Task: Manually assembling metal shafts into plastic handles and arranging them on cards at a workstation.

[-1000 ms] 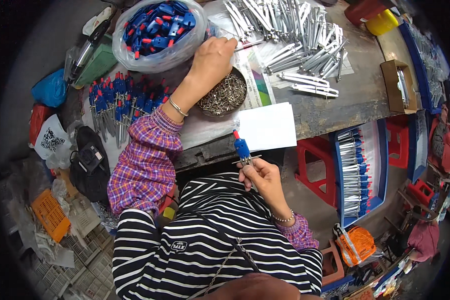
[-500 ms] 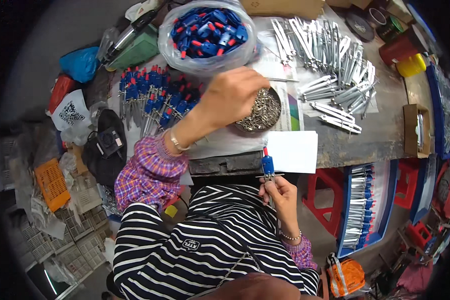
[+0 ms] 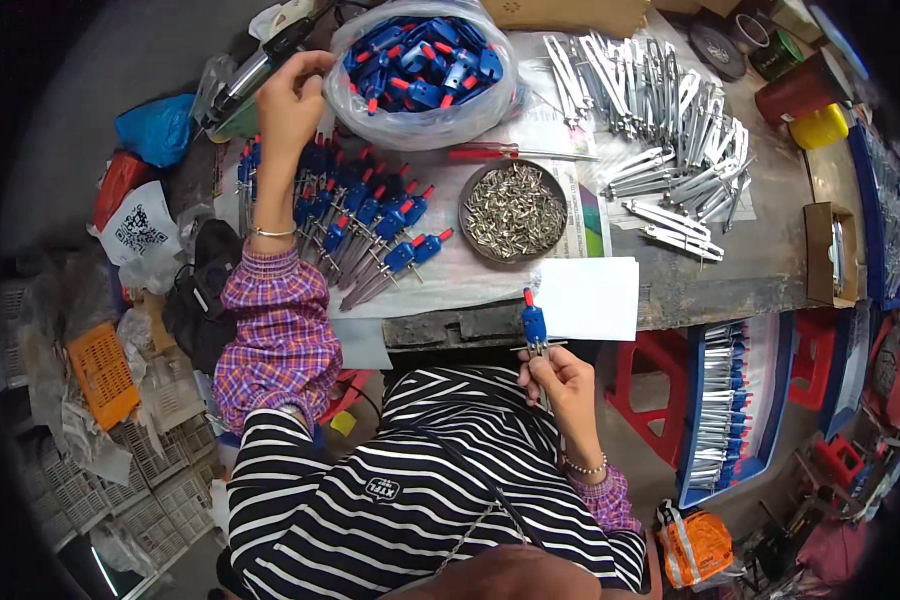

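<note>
Cluttered and grey, the workbench (image 3: 730, 270) carries parts from edge to edge, with bags and an orange plastic crate (image 3: 100, 372) on the floor at far left. Up at the bench's left end, the left hand (image 3: 288, 95) reaches to a black-and-silver power screwdriver (image 3: 260, 62), fingers curled around it. Just right of that wrist lie rows of finished blue-headed compasses with red caps (image 3: 370, 225), which look like the done share of the work. Behind them sits a clear plastic bag of loose blue and red heads (image 3: 425, 60). Next comes a round dish of small silver screws (image 3: 513, 210), then a wide heap of bare metal compass legs (image 3: 670, 130), suggesting plenty is left to assemble. Near the body, below the bench edge, the right hand (image 3: 560, 385) pinches one blue-headed compass (image 3: 535, 335) upright by its legs, beside a white paper sheet (image 3: 590, 298).
</note>
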`<state>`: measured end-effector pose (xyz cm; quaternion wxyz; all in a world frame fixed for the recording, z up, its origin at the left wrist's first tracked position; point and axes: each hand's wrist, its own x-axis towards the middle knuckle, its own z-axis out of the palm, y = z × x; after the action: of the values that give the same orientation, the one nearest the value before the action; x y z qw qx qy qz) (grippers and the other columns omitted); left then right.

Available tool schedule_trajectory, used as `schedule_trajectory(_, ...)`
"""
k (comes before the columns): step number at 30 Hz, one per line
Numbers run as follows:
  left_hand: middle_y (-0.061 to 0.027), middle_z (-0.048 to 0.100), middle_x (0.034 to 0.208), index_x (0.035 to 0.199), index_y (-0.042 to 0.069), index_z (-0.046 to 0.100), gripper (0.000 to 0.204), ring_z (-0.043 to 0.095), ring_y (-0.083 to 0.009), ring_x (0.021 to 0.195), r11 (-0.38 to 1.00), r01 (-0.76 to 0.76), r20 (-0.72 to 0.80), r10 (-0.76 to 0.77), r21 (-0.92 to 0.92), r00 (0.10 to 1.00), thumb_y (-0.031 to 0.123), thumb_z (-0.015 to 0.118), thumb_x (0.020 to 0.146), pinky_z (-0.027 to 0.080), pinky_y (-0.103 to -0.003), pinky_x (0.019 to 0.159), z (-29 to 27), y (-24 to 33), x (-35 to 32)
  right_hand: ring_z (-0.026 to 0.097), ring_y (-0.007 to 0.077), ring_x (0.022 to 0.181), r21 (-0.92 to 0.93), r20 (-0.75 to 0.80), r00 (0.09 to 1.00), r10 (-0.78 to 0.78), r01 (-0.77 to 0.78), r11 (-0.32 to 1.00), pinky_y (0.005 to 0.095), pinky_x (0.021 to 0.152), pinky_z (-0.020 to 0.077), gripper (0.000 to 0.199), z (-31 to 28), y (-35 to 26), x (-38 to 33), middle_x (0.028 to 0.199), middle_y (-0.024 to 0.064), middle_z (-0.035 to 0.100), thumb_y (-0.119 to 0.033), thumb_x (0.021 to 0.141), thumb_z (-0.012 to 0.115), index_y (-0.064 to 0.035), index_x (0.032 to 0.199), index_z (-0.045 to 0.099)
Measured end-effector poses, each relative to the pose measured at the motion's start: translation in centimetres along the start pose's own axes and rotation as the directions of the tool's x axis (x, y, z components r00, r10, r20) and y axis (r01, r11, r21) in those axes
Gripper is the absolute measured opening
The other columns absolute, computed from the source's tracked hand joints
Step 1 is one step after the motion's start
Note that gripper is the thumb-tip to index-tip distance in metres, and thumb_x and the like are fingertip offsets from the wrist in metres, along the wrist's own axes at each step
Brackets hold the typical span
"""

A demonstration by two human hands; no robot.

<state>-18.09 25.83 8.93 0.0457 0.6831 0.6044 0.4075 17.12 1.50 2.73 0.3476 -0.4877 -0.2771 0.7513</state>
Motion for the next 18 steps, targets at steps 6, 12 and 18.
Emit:
schedule_trajectory(6,-0.0053,0.068,0.088,0.096,0.005,0.066,0.021,0.063,-0.0098,0.074,0.993,-0.007,-0.039,0.003,-0.117,0.999,0.0,0.055,0.079,0.049,-0.025,0.066,-0.6,1.3,-1.5,0.049,0.0053,0.054,0.047,0.034,0.999,0.034,-0.035,0.998,0.0184,0.049,0.0423,0.019,-0.4,-0.2,0.0,0.071,0.0048,0.059,-0.007,0.09,0.051,0.0075,0.099,0.058)
schedule_trajectory(12,-0.0078,0.064,0.079,0.088,0.005,0.067,0.015,0.062,-0.0188,0.067,0.979,-0.204,-0.053,0.203,-0.013,0.978,-0.001,0.06,0.075,0.048,-0.028,0.063,0.1,9.6,-5.3,0.05,0.0059,0.055,0.117,0.029,0.999,0.028,-0.031,0.993,0.0195,0.05,0.0437,0.019,-0.6,-0.1,0.2,0.072,0.0053,0.059,-0.008,0.09,0.051,0.0078,0.099,0.058)
schedule_trajectory(18,-0.0102,0.063,0.084,0.094,0.004,0.063,0.025,0.059,-0.0278,0.077,0.948,-0.279,0.467,0.318,-0.154,0.825,0.002,0.064,0.07,0.048,-0.035,0.07,4.6,11.9,-9.8,0.049,0.0059,0.055,0.124,0.021,1.0,0.021,-0.024,0.992,0.0192,0.05,0.0437,0.02,-0.4,-0.1,0.2,0.072,0.0053,0.059,-0.008,0.09,0.051,0.0077,0.1,0.058)
